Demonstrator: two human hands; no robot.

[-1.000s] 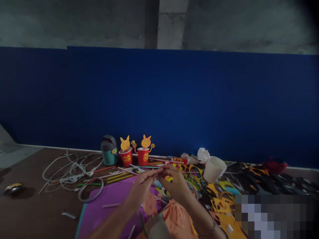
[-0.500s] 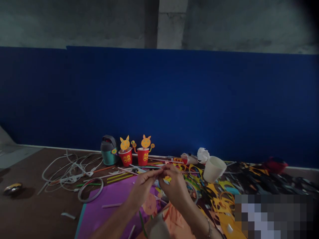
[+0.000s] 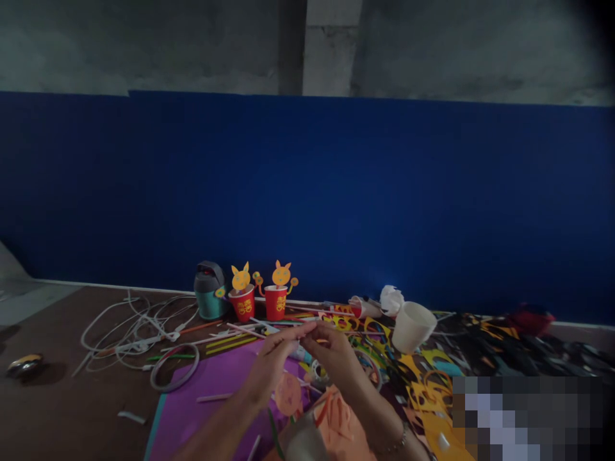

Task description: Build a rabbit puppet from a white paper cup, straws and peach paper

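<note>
My left hand (image 3: 273, 363) and my right hand (image 3: 336, 356) meet at the fingertips above the cluttered table. Fingers and thumbs are pinched together; anything between them is hidden or too small to make out. Under them lie a purple sheet (image 3: 225, 371) and, partly covered by my hands, a small pale blue tube (image 3: 302, 354). A round orange paper disc (image 3: 288, 394) shows between my forearms. Just below it is a greyish-white cup (image 3: 303, 440), close to me, with orange paper (image 3: 341, 426) beside it.
Two red paper cups (image 3: 276, 303) with yellow cat-like paper figures stand at the back, beside a teal-and-grey container (image 3: 210, 294). White cables (image 3: 139, 326) and a tape ring (image 3: 175, 368) lie left. A white cup (image 3: 413, 326) and yellow paper scraps (image 3: 435, 410) are at right.
My hands have shifted slightly lower, and the fingers have changed their pose while the tips stay together. The things on the table have not visibly moved.
</note>
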